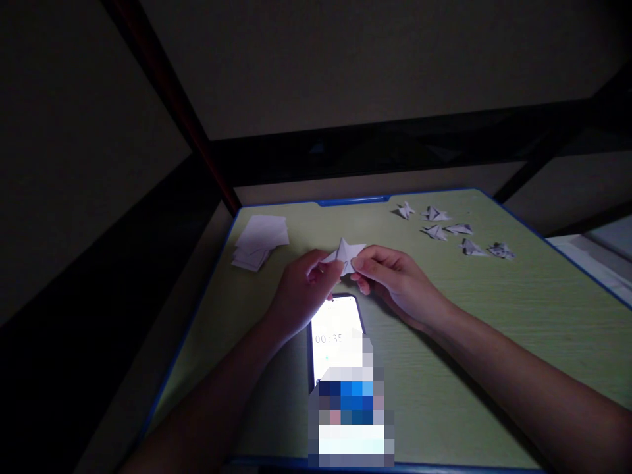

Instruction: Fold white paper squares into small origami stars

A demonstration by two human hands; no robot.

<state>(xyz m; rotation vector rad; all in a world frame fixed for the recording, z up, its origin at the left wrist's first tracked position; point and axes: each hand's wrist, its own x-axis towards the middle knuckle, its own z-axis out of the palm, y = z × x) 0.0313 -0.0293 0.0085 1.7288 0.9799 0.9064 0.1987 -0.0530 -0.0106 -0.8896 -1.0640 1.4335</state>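
Both of my hands hold one small folded white paper figure [344,253] just above a green tabletop [494,309]. My left hand [302,289] pinches its left side with fingers closed. My right hand [395,280] pinches its right side, fingers also closed. The figure has pointed flaps sticking up. Directly below my hands lies a phone [336,339] with a lit screen showing a timer.
A loose stack of white paper squares [261,240] lies at the table's far left. Several finished folded paper figures [451,230] are spread at the far right. The table has a blue rim [353,199]. Dark frame bars and a wall stand behind.
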